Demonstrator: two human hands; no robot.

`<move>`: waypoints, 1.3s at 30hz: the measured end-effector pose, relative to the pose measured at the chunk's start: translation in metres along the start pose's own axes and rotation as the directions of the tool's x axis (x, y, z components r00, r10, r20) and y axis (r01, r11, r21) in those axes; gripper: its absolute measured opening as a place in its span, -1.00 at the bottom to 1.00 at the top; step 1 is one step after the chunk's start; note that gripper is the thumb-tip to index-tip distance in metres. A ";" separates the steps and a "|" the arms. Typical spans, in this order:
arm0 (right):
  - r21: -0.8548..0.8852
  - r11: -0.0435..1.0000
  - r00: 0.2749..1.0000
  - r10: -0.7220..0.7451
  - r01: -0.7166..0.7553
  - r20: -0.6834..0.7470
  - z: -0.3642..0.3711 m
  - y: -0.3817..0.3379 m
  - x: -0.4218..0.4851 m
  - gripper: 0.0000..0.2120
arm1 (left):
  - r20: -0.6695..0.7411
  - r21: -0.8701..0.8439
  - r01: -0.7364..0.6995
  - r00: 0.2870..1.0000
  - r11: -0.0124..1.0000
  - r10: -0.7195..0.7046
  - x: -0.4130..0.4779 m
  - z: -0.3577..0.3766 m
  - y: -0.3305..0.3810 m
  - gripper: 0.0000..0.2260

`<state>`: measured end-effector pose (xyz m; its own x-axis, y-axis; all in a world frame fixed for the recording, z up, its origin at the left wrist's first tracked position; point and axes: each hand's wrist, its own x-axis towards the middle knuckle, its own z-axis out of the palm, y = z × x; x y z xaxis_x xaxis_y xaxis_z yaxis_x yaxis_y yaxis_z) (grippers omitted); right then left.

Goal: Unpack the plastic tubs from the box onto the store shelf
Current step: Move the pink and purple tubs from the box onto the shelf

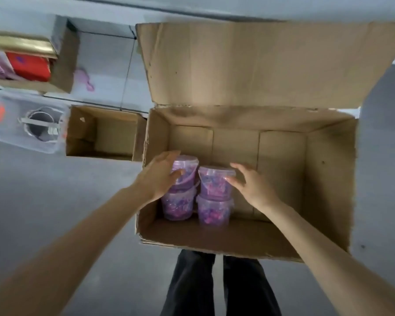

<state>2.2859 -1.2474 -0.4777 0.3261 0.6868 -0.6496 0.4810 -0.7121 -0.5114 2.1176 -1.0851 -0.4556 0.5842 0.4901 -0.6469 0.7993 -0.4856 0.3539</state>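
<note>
Here, left hand fingers curl around the upper left tub, gripping it; right hand fingers, spread, touch the upper right tub; both tubs sit stacked on lower tubs inside the open cardboard box on the floor.

I can read no words or numbers anywhere; left of my open box, orange marks on a clear bin are too blurred.

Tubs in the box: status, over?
Left hand on top-left tub, right hand on top-right tub. Four tubs, two stacks, still in box. Nothing blocking.
</note>
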 end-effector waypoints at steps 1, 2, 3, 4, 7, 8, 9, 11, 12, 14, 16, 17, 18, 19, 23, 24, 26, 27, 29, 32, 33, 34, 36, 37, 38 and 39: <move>0.005 1.000 1.000 -0.019 0.019 -0.008 0.003 0.002 0.010 -0.51 | 0.003 0.006 -0.001 1.000 1.000 0.001 0.015 0.006 -0.002 -0.53; 0.007 0.999 0.999 -0.037 0.037 -0.003 0.007 0.005 0.019 -0.53 | 0.018 0.022 -0.011 1.000 1.000 0.010 0.027 0.012 -0.005 -0.53; 0.002 0.999 0.999 -0.054 0.054 0.006 0.011 0.008 0.028 -0.55 | 0.050 0.045 -0.027 0.998 0.999 0.024 0.038 0.018 -0.008 -0.54; 0.000 0.998 0.998 -0.068 0.068 0.019 0.016 0.010 0.036 -0.57 | 0.089 0.073 -0.050 0.995 0.996 0.043 0.047 0.022 -0.011 -0.56; 0.030 0.996 0.995 -0.088 0.086 0.049 0.028 0.017 0.053 -0.63 | 0.185 0.102 -0.087 0.980 0.991 0.067 0.063 0.027 -0.019 -0.61; 0.030 0.996 0.995 -0.090 0.089 0.049 0.031 0.019 0.056 -0.64 | 0.199 0.094 -0.094 0.977 0.991 0.074 0.066 0.027 -0.021 -0.61; 0.025 0.996 0.995 -0.089 0.088 0.050 0.033 0.021 0.059 -0.64 | 0.208 0.090 -0.097 0.975 0.991 0.077 0.069 0.027 -0.024 -0.61; 0.013 0.996 0.994 -0.084 0.084 0.062 0.036 0.024 0.062 -0.62 | 0.225 0.106 -0.090 0.972 0.990 0.065 0.074 0.027 -0.031 -0.61; 0.006 0.997 0.994 -0.082 0.082 0.074 0.037 0.025 0.064 -0.61 | 0.224 0.108 -0.087 0.973 0.990 0.061 0.076 0.027 -0.034 -0.61; 0.001 0.996 0.993 -0.086 0.086 0.084 0.038 0.028 0.068 -0.60 | 0.218 0.091 -0.093 0.973 0.992 0.071 0.079 0.027 -0.039 -0.62; 0.000 0.995 0.992 -0.096 0.096 0.082 0.038 0.030 0.070 -0.61 | 0.225 0.098 -0.114 0.970 0.989 0.090 0.080 0.029 -0.042 -0.61; -0.003 0.994 0.991 -0.106 0.106 0.077 0.038 0.031 0.071 -0.62 | 0.227 0.114 -0.125 0.969 0.986 0.096 0.081 0.030 -0.043 -0.60; -0.018 0.993 0.991 -0.118 0.120 0.070 0.037 0.031 0.070 -0.62 | 0.226 0.130 -0.132 0.969 0.983 0.100 0.081 0.031 -0.043 -0.60; -0.052 0.989 0.989 -0.135 0.138 0.058 0.037 0.032 0.069 -0.62 | 0.220 0.141 -0.137 0.970 0.980 0.104 0.082 0.032 -0.042 -0.61; -0.253 0.946 0.973 -0.222 0.200 -0.061 0.035 0.038 0.053 -0.64 | 0.184 0.181 -0.122 0.979 0.976 0.088 0.078 0.029 -0.031 -0.64; -0.292 0.934 0.963 -0.247 0.208 -0.105 0.032 0.042 0.048 -0.65 | 0.166 0.175 -0.112 0.983 0.978 0.083 0.075 0.027 -0.027 -0.64; -0.299 0.932 0.942 -0.269 0.203 -0.200 0.023 0.050 0.035 -0.67 | 0.124 0.158 -0.100 0.989 0.982 0.081 0.066 0.019 -0.013 -0.65; -0.279 0.940 0.934 -0.267 0.198 -0.238 0.015 0.053 0.027 -0.68 | 0.095 0.159 -0.101 0.992 0.982 0.087 0.060 0.014 -0.003 -0.66; -0.237 0.953 0.920 -0.258 0.191 -0.294 -0.008 0.058 0.009 -0.68 | 0.032 0.158 -0.090 0.996 0.983 0.086 0.045 0.001 0.021 -0.70; -0.218 0.950 0.882 -0.291 0.223 -0.369 -0.058 0.067 -0.026 -0.68 | -0.048 0.123 -0.089 0.994 0.988 0.095 0.014 -0.023 0.070 -0.73; -0.228 0.945 0.865 -0.309 0.233 -0.396 -0.075 0.071 -0.040 -0.68 | -0.073 0.108 -0.094 0.992 0.990 0.102 0.001 -0.031 0.090 -0.73; -0.234 0.941 0.847 -0.325 0.245 -0.420 -0.100 0.077 -0.059 -0.68 | -0.105 0.095 -0.099 0.989 0.991 0.108 -0.015 -0.040 0.117 -0.73; -0.193 0.947 0.835 -0.319 0.257 -0.449 -0.135 0.086 -0.082 -0.69 | -0.147 0.068 -0.105 0.983 0.992 0.114 -0.039 -0.049 0.159 -0.75; -0.185 0.949 0.838 -0.313 0.256 -0.446 -0.160 0.094 -0.103 -0.70 | -0.176 0.052 -0.116 0.977 0.992 0.123 -0.055 -0.051 0.188 -0.75; -0.202 0.946 0.839 -0.318 0.253 -0.441 -0.185 0.104 -0.126 -0.73 | -0.200 0.031 -0.123 0.972 0.992 0.126 -0.070 -0.049 0.218 -0.74; -0.229 0.941 0.835 -0.328 0.248 -0.442 -0.209 0.117 -0.149 -0.74 | -0.220 0.016 -0.144 0.965 0.990 0.144 -0.083 -0.046 0.251 -0.72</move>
<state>2.4635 -1.4031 -0.3230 0.4748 0.8711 -0.1260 0.7201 -0.4667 -0.5135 2.2764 -1.2138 -0.2821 0.7094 0.5624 -0.4248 0.7048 -0.5626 0.4321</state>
